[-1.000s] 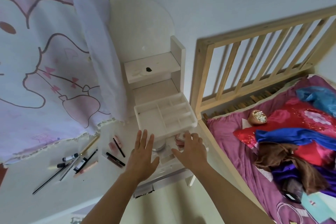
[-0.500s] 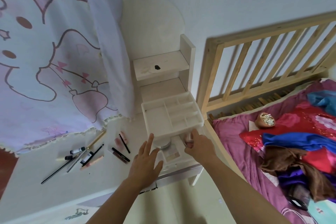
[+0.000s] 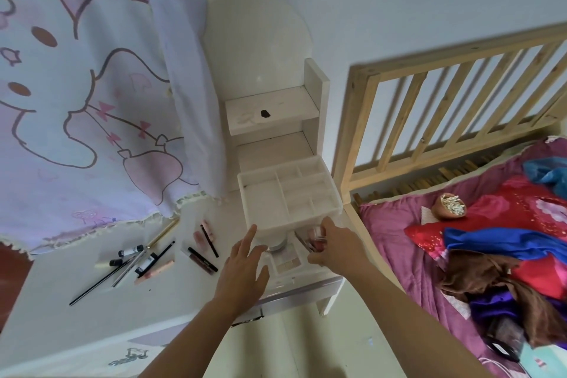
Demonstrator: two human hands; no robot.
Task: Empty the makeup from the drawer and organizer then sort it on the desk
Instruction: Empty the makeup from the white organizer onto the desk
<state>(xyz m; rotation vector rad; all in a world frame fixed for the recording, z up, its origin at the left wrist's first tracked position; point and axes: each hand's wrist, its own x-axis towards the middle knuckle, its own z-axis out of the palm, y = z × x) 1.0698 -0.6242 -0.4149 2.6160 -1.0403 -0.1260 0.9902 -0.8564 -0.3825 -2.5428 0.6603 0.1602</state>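
A white compartment organizer (image 3: 288, 195) stands on the white desk (image 3: 61, 294), its top trays bare. Below it an open drawer (image 3: 288, 281) holds a round compact (image 3: 276, 246) and a pale eyeshadow palette (image 3: 288, 261). My right hand (image 3: 336, 244) is inside the drawer, fingers closed on a small pinkish-red makeup item (image 3: 317, 239). Over the drawer's left part hovers my left hand (image 3: 245, 267), fingers spread and holding nothing. Several pencils, tubes and lip glosses (image 3: 147, 261) lie loose on the desk to the left.
A pink cartoon curtain (image 3: 76, 95) hangs over the desk's back left. A small shelf unit (image 3: 273, 110) rises behind the organizer. Close on the right is a wooden bed frame (image 3: 429, 107) with purple bedding and piled clothes (image 3: 491, 255).
The view has shifted slightly, so everything sits further right in frame. My right hand has lifted a little with the small makeup item; my left hand stays spread over the drawer.
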